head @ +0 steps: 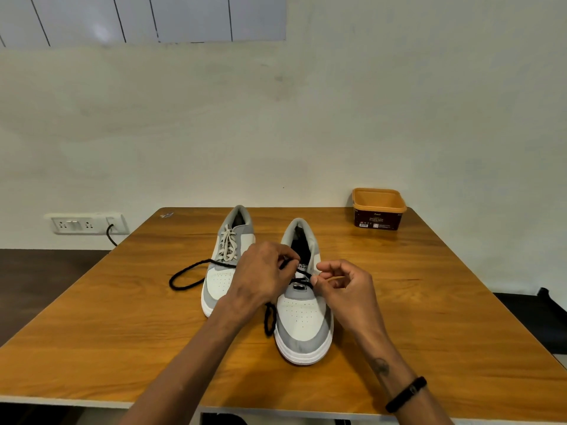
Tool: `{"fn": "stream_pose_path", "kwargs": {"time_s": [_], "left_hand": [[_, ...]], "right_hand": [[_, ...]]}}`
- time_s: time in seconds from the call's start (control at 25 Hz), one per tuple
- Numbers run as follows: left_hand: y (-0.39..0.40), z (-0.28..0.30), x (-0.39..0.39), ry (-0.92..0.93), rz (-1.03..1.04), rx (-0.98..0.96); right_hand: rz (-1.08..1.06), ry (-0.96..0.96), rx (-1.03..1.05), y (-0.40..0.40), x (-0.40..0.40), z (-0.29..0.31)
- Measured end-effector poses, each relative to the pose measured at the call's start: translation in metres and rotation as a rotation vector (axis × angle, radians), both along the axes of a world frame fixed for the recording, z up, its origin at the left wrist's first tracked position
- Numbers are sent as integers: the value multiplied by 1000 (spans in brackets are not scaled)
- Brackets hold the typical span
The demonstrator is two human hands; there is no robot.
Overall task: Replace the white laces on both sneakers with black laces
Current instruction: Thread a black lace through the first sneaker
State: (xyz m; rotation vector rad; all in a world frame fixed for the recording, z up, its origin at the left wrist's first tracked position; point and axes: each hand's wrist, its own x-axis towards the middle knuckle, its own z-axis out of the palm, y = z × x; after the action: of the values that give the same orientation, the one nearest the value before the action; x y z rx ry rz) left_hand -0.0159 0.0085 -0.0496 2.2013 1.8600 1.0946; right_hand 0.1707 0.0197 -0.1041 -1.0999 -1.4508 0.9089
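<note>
Two grey and white sneakers stand side by side on the wooden table (pixel 122 332), toes toward me. The left sneaker (pixel 221 280) still carries white laces (pixel 228 245). The right sneaker (pixel 303 326) has a black lace (pixel 302 282) threaded across its lowest eyelets. My left hand (pixel 260 277) pinches one end of that black lace over the tongue. My right hand (pixel 343 289) pinches the other end at the shoe's right side. A long loop of black lace (pixel 187 276) trails left across the left sneaker onto the table, and another bit of black lace (pixel 270 322) hangs beside the right sneaker's toe.
An open orange and brown plastic tub (pixel 379 210) stands at the table's back right corner. A wall socket panel (pixel 87 223) with a plugged cable sits at the left behind the table. A small scrap (pixel 167 215) lies near the back left edge.
</note>
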Motion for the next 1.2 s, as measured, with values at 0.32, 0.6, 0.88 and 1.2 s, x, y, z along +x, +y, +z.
{"fn": "stream_pose_path", "kwargs": {"time_s": [0.32, 0.6, 0.88, 1.2], "left_hand": [[15, -18, 6, -111, 39, -161], [18, -18, 10, -109, 17, -197], [14, -35, 12, -249, 30, -149], [4, -41, 7, -178, -43, -182]], "right_hand": [[-57, 65, 13, -1, -11, -12], [-73, 75, 1, -2, -10, -18], [-78, 72, 49, -2, -12, -16], [-75, -111, 77, 5, -18, -6]]}}
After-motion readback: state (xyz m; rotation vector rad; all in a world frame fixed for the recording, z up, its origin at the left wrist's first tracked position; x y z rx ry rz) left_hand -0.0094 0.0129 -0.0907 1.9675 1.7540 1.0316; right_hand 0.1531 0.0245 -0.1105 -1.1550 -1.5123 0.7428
